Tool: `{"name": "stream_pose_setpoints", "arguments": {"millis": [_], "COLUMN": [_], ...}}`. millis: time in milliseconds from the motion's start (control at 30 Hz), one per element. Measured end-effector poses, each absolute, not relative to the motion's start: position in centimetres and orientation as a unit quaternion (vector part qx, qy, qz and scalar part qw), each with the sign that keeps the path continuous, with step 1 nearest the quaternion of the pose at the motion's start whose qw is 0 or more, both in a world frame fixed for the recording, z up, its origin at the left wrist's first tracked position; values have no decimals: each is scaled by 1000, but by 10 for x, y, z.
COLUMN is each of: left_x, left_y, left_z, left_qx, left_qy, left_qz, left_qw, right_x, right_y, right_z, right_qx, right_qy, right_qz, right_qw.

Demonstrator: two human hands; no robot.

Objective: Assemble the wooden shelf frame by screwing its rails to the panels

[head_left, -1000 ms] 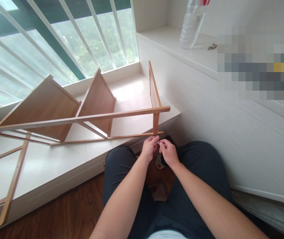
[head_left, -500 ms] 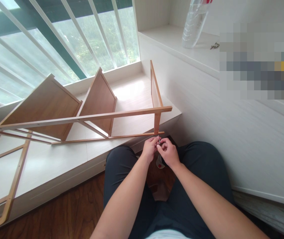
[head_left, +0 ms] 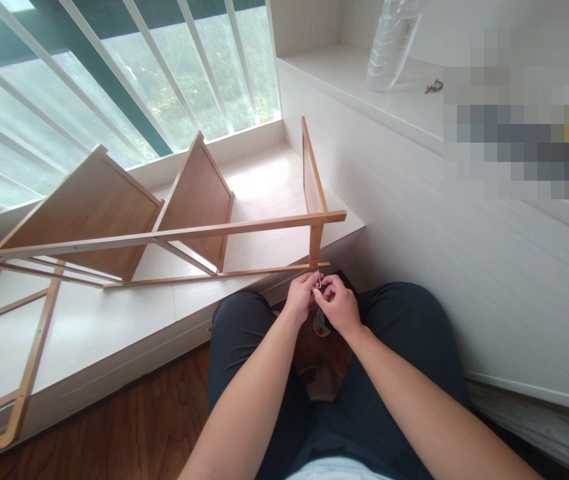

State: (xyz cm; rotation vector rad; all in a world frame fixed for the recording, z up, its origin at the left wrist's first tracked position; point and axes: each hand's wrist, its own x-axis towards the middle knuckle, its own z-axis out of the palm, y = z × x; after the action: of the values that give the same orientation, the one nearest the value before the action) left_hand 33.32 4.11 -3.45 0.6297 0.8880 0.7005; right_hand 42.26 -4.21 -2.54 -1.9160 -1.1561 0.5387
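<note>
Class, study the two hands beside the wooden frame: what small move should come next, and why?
Probably a slight turn of the thin pale piece with the right hand while the left hand steadies it: both hands pinch it, close to the end of the lower wooden rail. Whether it is seated in anything is too small to tell.
</note>
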Motion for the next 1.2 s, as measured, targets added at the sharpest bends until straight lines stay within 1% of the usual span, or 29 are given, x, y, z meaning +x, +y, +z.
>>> {"name": "stream_pose_setpoints", "arguments": {"millis": [333, 767, 1033, 1200], "left_x": [333, 336, 337, 336], "left_y": [42, 46, 48, 47], "left_z": [-36, -32, -28, -29], "left_qx": [284, 261, 261, 269], "left_qy": [412, 407, 417, 422], "left_qz": [329, 311, 298, 291], "left_qw": [800, 818, 818, 815], "right_x": [423, 424, 424, 425], "right_y": [-41, -41, -40, -39], "right_z": [-28, -29, -26, -26], "right_qx": [-757, -785, -783, -745], "right_qy": [-458, -467, -456, -433], "right_qz": [211, 174, 174, 237], "right_qw": [415, 368, 386, 448]}}
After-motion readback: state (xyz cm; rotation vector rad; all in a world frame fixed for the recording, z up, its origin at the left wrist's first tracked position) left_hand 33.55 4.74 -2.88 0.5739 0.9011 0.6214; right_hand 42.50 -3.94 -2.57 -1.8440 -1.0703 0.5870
